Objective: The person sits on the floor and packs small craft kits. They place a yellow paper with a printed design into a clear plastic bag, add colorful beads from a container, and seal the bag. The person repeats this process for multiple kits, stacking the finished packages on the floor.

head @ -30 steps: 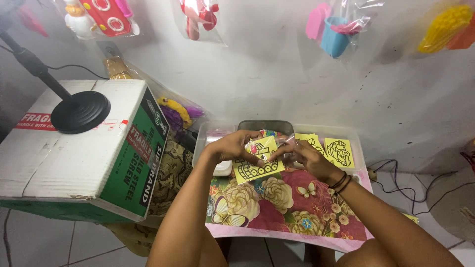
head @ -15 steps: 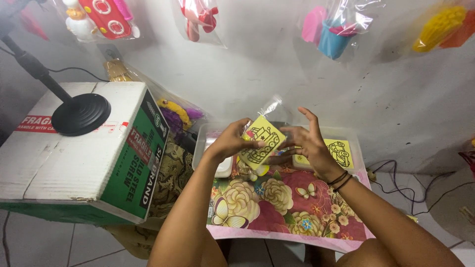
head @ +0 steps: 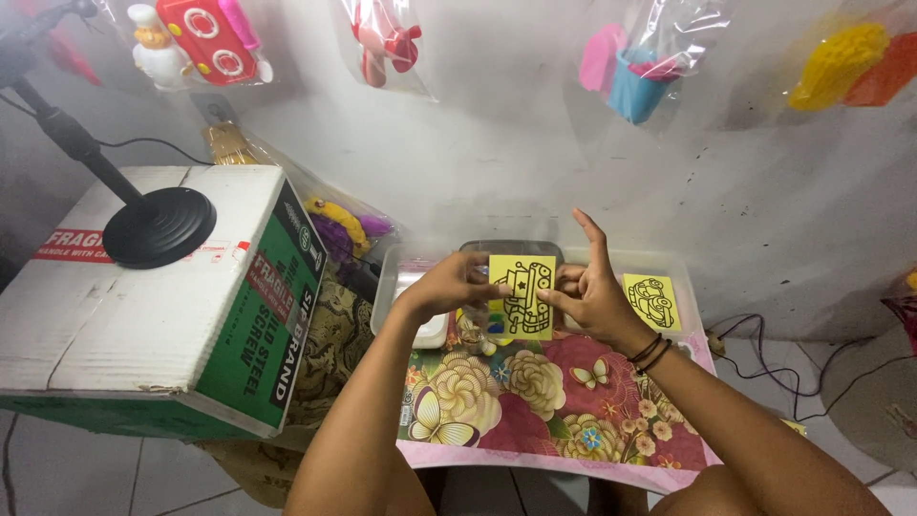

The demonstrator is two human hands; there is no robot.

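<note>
- A flowered table (head: 535,401) stands against a white wall.
- Left hand (head: 449,285) and right hand (head: 587,291) pinch a yellow card (head: 522,296) upright above the table.
- Step in hand, seemingly: inspecting it; a steady pinch is needed.

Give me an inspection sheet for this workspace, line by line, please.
Surface: floral cloth on a small table.
Job's things: yellow card with a black line drawing, held upright.
Clutter: second yellow card, clear tray, cardboard box bearing a black stand base.
Grippers: left hand and right hand both pinch the card.
Cables: dark cords on the floor, right.
Surroundings: bagged toys on a white wall.
</note>
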